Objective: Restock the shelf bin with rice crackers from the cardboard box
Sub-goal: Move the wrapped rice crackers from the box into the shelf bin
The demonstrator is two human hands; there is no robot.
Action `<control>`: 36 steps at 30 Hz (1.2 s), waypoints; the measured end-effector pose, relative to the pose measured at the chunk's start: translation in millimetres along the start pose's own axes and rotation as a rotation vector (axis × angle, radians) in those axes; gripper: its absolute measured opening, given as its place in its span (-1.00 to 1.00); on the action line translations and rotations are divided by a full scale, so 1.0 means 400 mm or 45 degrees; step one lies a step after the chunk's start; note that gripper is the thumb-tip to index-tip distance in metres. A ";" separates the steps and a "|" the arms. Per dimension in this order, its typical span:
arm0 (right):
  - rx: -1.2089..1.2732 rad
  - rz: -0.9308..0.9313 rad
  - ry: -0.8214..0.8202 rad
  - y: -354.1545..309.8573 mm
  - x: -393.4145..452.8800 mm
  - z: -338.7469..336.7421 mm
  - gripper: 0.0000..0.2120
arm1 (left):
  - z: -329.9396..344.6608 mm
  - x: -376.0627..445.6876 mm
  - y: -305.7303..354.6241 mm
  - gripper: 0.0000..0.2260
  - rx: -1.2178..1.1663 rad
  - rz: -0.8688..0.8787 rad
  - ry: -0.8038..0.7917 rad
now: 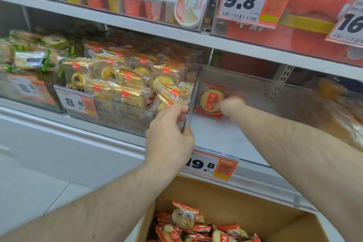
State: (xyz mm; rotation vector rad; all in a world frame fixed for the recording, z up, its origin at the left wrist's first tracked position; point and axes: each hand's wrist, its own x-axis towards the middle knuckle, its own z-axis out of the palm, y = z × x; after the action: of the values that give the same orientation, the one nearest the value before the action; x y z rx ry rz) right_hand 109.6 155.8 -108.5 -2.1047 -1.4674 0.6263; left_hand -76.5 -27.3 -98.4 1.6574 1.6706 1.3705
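The left hand (170,133) pinched the clear divider (193,97) at the left wall of the shelf bin (245,92), fingers curled over its edge. Right of that divider, the right hand (230,105), blurred, touched a rice cracker packet (211,99) lying in the bin; whether its fingers gripped it could not be told. Below the divider, the cardboard box (225,196) held more packets. If the divider slipped, neighbouring pastry packs (125,82) would probably spill across.

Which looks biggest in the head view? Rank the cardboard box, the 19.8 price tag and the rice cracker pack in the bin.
1. cardboard box, though nearest the camera
2. 19.8 price tag
3. rice cracker pack, farthest back, so tag versus pack is unsure
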 end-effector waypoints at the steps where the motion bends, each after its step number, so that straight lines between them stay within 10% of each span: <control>1: -0.077 0.022 0.035 -0.002 -0.006 -0.001 -0.43 | 0.000 0.000 0.000 -0.69 0.004 0.002 -0.001; 28: 0.209 -0.097 -0.038 -0.007 -0.215 -0.105 -0.70 | -0.039 -0.039 0.017 -0.71 0.004 0.333 0.110; 36: -0.018 -0.717 0.396 0.092 -0.574 -0.159 -0.79 | -0.018 -0.188 0.054 -0.88 0.055 0.613 -0.711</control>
State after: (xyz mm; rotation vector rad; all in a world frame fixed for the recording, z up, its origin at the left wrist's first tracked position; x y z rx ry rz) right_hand 103.1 -80.5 -62.3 -1.5874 -1.7608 0.0713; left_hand -56.3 -102.9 -102.5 2.2984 1.0278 0.9162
